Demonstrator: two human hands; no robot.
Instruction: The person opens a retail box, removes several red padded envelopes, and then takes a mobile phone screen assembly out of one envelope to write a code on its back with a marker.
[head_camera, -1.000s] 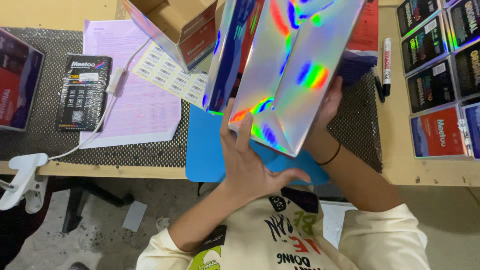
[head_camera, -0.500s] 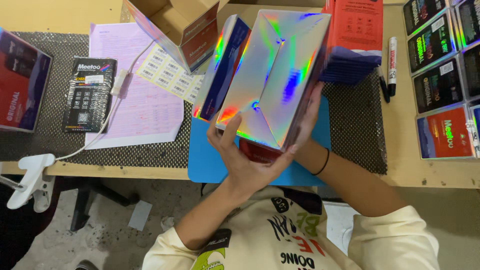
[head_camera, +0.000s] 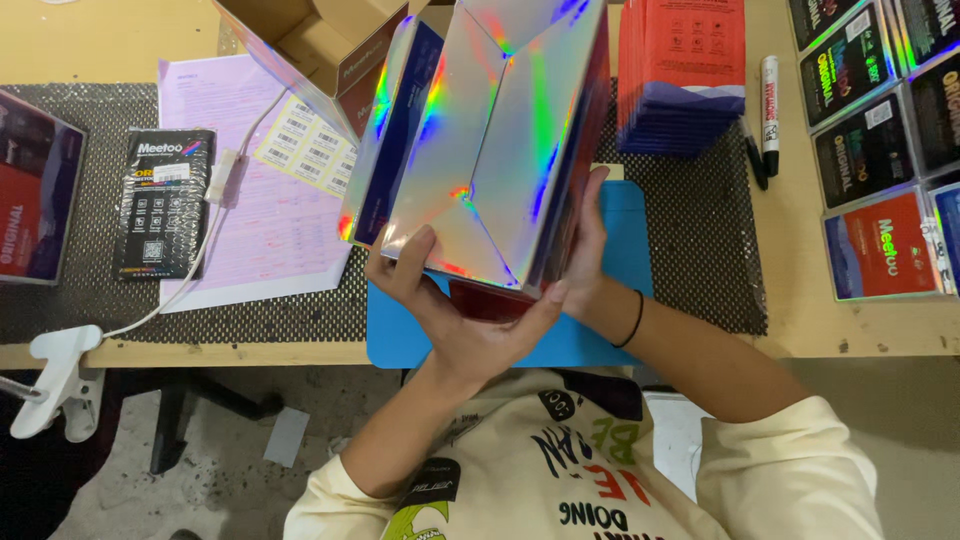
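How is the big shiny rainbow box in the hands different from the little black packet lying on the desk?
The silver holographic folded box is held up off the desk by the left hand and right hand; the flat black wrapped packet lies untouched on the black mesh mat. The box is larger and bulky, the packet thin. The box flashes rainbow colours; the packet is mostly dark. Both are rectangular packaging.
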